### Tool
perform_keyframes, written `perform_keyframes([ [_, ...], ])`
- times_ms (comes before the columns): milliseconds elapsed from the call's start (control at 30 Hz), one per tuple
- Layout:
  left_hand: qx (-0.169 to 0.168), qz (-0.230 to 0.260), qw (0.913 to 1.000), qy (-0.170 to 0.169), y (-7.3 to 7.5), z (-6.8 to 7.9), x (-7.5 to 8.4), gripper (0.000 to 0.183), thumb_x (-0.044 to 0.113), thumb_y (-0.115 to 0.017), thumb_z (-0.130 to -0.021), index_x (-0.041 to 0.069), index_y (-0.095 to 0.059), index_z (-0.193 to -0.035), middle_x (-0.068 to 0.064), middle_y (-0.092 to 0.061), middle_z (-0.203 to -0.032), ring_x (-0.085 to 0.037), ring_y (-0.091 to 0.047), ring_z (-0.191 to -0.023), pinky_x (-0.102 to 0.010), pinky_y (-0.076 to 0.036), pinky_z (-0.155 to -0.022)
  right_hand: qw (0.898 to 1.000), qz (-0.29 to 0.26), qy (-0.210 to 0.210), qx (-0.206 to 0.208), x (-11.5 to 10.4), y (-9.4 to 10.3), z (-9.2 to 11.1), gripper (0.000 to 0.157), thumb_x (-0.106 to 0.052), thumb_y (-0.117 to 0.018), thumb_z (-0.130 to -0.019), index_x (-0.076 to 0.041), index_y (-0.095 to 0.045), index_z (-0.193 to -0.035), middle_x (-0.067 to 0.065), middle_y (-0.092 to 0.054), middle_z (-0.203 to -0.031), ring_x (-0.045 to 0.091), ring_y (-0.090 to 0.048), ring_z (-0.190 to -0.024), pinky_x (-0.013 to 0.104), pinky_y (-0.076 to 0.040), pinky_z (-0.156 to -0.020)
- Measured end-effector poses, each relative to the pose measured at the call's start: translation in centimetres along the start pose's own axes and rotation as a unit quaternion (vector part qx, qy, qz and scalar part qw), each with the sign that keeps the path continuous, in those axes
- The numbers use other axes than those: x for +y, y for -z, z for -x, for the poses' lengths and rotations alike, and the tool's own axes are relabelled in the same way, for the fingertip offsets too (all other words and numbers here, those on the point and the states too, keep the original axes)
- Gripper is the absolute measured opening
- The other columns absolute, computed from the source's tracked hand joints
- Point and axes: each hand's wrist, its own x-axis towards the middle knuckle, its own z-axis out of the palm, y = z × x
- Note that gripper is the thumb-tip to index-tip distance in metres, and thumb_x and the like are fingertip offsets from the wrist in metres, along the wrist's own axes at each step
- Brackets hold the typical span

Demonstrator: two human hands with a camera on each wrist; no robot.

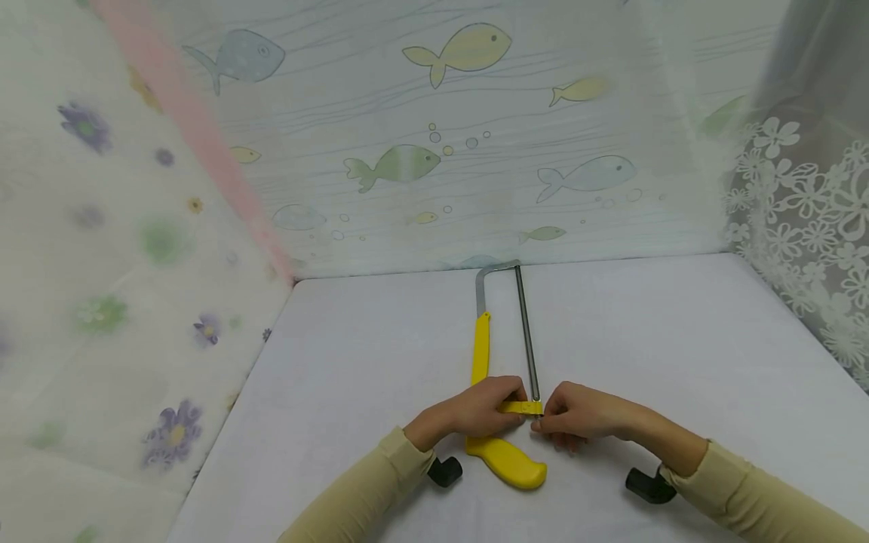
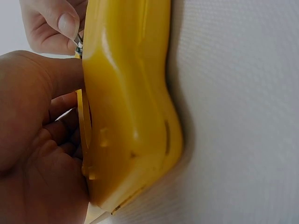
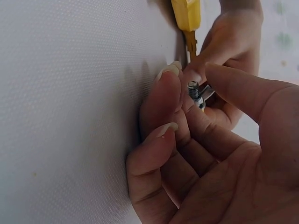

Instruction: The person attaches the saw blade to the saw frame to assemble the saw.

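Observation:
A hacksaw point(image 1: 481, 347) lies on the white table, its yellow handle point(image 1: 512, 464) toward me and its grey metal bow at the far end. My left hand point(image 1: 485, 407) grips the yellow frame just above the handle, around the short crosspiece point(image 1: 521, 408) where the blade point(image 1: 527, 332) ends. Close by on the right, my right hand point(image 1: 587, 411) pinches a small metal wing nut point(image 3: 208, 91) at that end. A threaded bolt tip point(image 3: 193, 87) sticks out between its fingers. In the left wrist view, the right thumb point(image 2: 69, 24) presses beside the nut.
White cloth covers the table point(image 1: 380, 332). A fish-print curtain point(image 1: 326, 121) hangs along the back edge, touched by the saw's far end in the head view. Flowered cloth point(image 1: 109, 249) stands at the left, white lace point(image 1: 808, 204) at the right. Black wrist devices point(image 1: 649, 486) sit under both sleeves.

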Motion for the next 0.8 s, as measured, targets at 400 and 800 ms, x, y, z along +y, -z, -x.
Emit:
perform_keyframes([
  [400, 0.0, 0.003, 1.0, 0.003, 0.03, 0.08, 0.13, 0.013, 0.016, -0.067, -0.1, 0.014, -0.06, -0.11, 0.008, -0.061, -0.101, -0.005, -0.052, -0.089, -0.016, -0.045, -0.084, 1.0, 0.009, 0.004, -0.01, 0.4, 0.63, 0.35, 0.027, -0.02, -0.067, -0.098, -0.002, -0.072, -0.078, 0.005, -0.063, -0.065, 0.014, -0.05, -0.053, 0.022, -0.036, -0.048],
  [800, 0.001, 0.0, 1.0, -0.001, 0.0, 0.05, 0.05, 0.013, 0.016, -0.067, -0.1, 0.014, -0.06, -0.11, 0.008, -0.061, -0.101, -0.004, -0.052, -0.089, -0.016, -0.045, -0.083, 1.0, 0.004, 0.014, -0.012, 0.57, 0.69, 0.35, 0.025, -0.016, -0.066, -0.098, 0.0, -0.068, -0.079, 0.002, -0.058, -0.064, 0.013, -0.047, -0.053, 0.022, -0.035, -0.048],
])
